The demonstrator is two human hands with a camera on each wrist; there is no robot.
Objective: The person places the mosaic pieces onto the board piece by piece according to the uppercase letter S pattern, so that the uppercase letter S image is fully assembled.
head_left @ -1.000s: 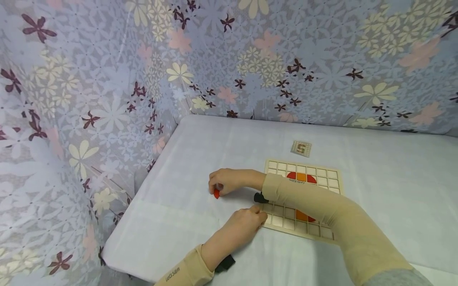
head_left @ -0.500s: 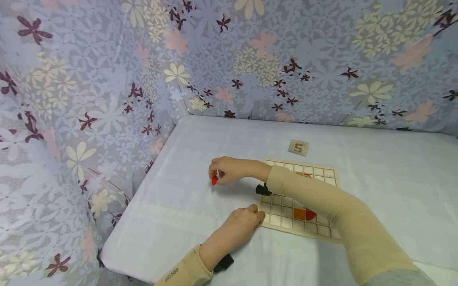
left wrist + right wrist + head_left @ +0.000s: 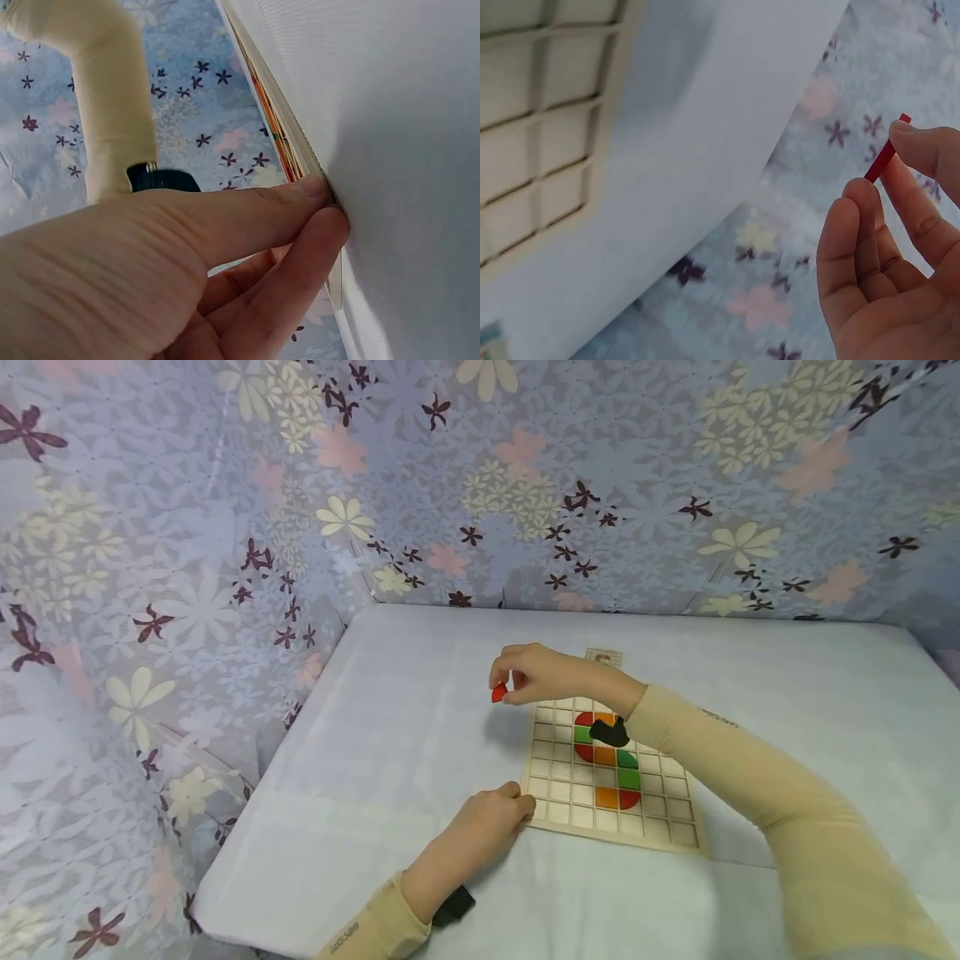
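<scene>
A pale wooden grid board (image 3: 558, 791) lies on the white-covered table, with red, orange and green tiles (image 3: 606, 756) in its cells forming a curved, 5-like shape. My left hand (image 3: 491, 814) pinches the board's near left edge; the left wrist view has thumb and index finger on the board's edge (image 3: 335, 289). Above the table, just off the board's far left corner, my right hand (image 3: 547, 672) holds a small red tile (image 3: 499, 693) with a rounded side. Seen edge-on in the right wrist view, this thin tile (image 3: 885, 159) sits between thumb and fingertips.
Behind the board lies a small gridded picture card (image 3: 603, 656), partly covered by the right hand and forearm. A black wrist device (image 3: 609, 732) under the right wrist hides some tiles. Floral fabric (image 3: 450, 485) hangs along the table's back and left sides.
My right hand has lifted the red tile from the table left of the board and carried it away and to the right. The left hand keeps its hold; the head view has shifted slightly.
</scene>
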